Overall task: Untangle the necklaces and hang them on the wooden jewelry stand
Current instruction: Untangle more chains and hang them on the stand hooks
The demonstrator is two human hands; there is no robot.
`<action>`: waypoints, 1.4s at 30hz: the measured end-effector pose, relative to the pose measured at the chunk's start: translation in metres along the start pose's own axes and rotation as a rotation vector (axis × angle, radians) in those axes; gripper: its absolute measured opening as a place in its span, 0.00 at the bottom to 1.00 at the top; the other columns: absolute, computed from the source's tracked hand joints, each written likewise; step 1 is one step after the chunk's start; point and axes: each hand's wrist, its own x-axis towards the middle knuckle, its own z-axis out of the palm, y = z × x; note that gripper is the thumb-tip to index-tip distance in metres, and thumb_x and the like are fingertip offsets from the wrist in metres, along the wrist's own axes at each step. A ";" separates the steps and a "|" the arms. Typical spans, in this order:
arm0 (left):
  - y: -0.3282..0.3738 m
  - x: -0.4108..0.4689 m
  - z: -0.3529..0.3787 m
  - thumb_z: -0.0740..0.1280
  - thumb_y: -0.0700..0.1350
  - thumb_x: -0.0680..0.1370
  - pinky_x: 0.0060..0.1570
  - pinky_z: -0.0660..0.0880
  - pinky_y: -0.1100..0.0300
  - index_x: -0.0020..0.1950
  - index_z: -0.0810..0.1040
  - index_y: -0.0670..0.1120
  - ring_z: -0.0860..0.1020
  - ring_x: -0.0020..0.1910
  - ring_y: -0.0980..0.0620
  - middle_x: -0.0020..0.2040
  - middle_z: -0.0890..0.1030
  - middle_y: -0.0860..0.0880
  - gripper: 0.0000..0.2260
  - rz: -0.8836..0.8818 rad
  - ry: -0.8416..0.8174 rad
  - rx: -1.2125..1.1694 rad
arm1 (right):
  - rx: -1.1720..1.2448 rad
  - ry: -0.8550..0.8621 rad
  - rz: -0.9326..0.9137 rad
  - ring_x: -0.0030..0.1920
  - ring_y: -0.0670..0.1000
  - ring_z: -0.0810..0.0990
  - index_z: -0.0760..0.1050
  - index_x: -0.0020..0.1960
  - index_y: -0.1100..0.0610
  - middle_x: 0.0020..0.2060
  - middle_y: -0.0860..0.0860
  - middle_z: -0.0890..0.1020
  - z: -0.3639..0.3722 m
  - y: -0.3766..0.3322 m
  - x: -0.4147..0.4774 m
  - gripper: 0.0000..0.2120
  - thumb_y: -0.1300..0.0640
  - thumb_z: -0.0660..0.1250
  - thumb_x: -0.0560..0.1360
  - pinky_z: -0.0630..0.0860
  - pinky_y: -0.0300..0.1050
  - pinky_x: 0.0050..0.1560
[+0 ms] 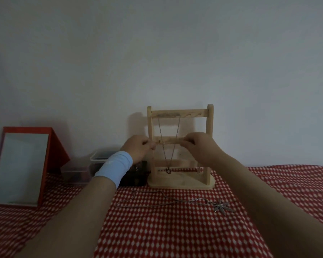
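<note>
two hands are raised to the middle bar of the wooden stand [210, 146], which stands upright on a red and white checked cloth [175, 231] against a pale wall [157, 53]. the left hand [138, 148], with a light blue band [116, 168] round its wrist, has its fingers bunched at the left end of that bar. the right hand [198, 146] has its fingers bunched at the right end. both sets of fingertips look pressed together as if pinching something thin, but the dim picture does not show whether they grasp a chain or only touch the wood, so the grip cannot be told.

one necklace [168, 170] already hangs from the top bar. its chain falls in a narrow v behind the middle bar, to a small pendant near the base. a second necklace [221, 206] lies loose on the cloth in front of the stand, its chain trailing left from a leaf-shaped charm.

to the left of the stand sit a dark object [136, 175], a clear plastic box [76, 174] and a red-framed mirror [21, 168] leaning near the wall.
</note>
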 end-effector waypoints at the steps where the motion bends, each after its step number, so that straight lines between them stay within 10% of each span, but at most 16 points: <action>1: -0.002 0.004 0.002 0.64 0.49 0.80 0.30 0.63 0.67 0.41 0.81 0.45 0.71 0.33 0.60 0.36 0.76 0.54 0.13 -0.018 0.054 0.015 | -0.010 0.075 0.001 0.37 0.47 0.77 0.81 0.49 0.55 0.39 0.49 0.81 0.002 -0.001 0.005 0.11 0.51 0.64 0.83 0.74 0.39 0.38; 9: -0.013 0.019 0.024 0.64 0.51 0.79 0.28 0.64 0.61 0.29 0.71 0.44 0.72 0.28 0.50 0.28 0.74 0.46 0.21 -0.083 0.282 -0.012 | -0.210 0.243 0.029 0.39 0.52 0.80 0.80 0.44 0.60 0.37 0.52 0.81 0.019 -0.003 0.019 0.14 0.54 0.62 0.83 0.79 0.48 0.40; 27: -0.034 -0.017 0.049 0.60 0.56 0.81 0.39 0.78 0.57 0.52 0.80 0.46 0.79 0.37 0.49 0.47 0.84 0.43 0.15 -0.191 -0.251 -0.022 | -0.038 -0.289 0.361 0.30 0.49 0.82 0.80 0.56 0.65 0.44 0.55 0.87 0.043 -0.001 -0.020 0.18 0.52 0.59 0.85 0.76 0.41 0.28; 34: -0.056 -0.042 0.038 0.68 0.52 0.76 0.52 0.76 0.57 0.50 0.84 0.45 0.80 0.49 0.49 0.49 0.83 0.47 0.12 -0.091 -0.504 0.167 | -0.105 -0.526 0.025 0.44 0.42 0.82 0.83 0.54 0.51 0.45 0.45 0.85 0.061 -0.029 -0.036 0.09 0.49 0.66 0.81 0.81 0.42 0.52; 38: -0.073 -0.064 0.042 0.72 0.50 0.73 0.57 0.76 0.55 0.51 0.84 0.48 0.80 0.50 0.51 0.49 0.83 0.50 0.10 -0.065 -0.592 0.261 | -0.283 -0.684 -0.070 0.43 0.43 0.79 0.85 0.57 0.48 0.45 0.44 0.83 0.087 -0.040 -0.046 0.10 0.48 0.70 0.78 0.71 0.33 0.41; 42: -0.086 -0.075 0.041 0.68 0.50 0.76 0.53 0.76 0.56 0.47 0.83 0.43 0.80 0.48 0.50 0.46 0.82 0.49 0.11 -0.046 -0.554 0.299 | -0.294 -0.711 -0.087 0.51 0.46 0.78 0.84 0.60 0.54 0.55 0.50 0.84 0.107 -0.041 -0.052 0.13 0.50 0.68 0.80 0.71 0.37 0.51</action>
